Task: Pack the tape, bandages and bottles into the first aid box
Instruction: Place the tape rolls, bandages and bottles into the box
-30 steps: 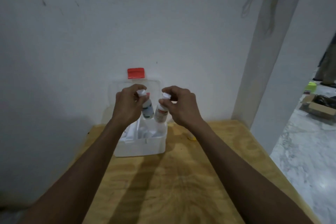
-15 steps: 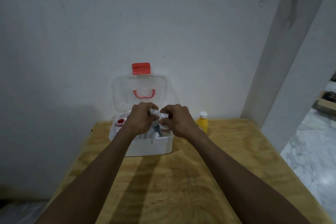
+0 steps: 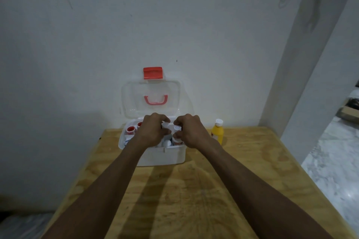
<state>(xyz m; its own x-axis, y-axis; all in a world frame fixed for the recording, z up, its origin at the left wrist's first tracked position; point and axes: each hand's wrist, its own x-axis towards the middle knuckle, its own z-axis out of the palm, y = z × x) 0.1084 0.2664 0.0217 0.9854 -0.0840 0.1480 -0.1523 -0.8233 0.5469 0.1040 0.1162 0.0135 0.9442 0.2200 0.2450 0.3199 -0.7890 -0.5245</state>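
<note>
White wall and a pillar (image 3: 310, 64) back a plywood table (image 3: 194, 200), with marble floor (image 3: 334, 170) at right. Against the wall stands the first aid box (image 3: 165, 156), its clear lid (image 3: 151, 91) propped open with the red latch (image 3: 152, 72) uppermost and red handle (image 3: 155, 100) showing through. Within the box, at its left end, lie two red-cored tape rolls (image 3: 130, 129); other white contents are indistinct. Outside it, just to the right, stands a yellow bottle (image 3: 217, 132), upright and capped. The left hand (image 3: 153, 132) is closed round the cap of one white bottle (image 3: 165, 125); the right hand (image 3: 191, 132) is closed round the cap of a red-labelled bottle (image 3: 177, 137). A second earlier both bottles were held well above the rim; they are now lowered side by side into the right half of the box, their bodies largely below its front wall. Judgement: the two bottles are nearly seated and await release, leaving the yellow bottle as the visible item unpacked. Bandages cannot be identified.
</note>
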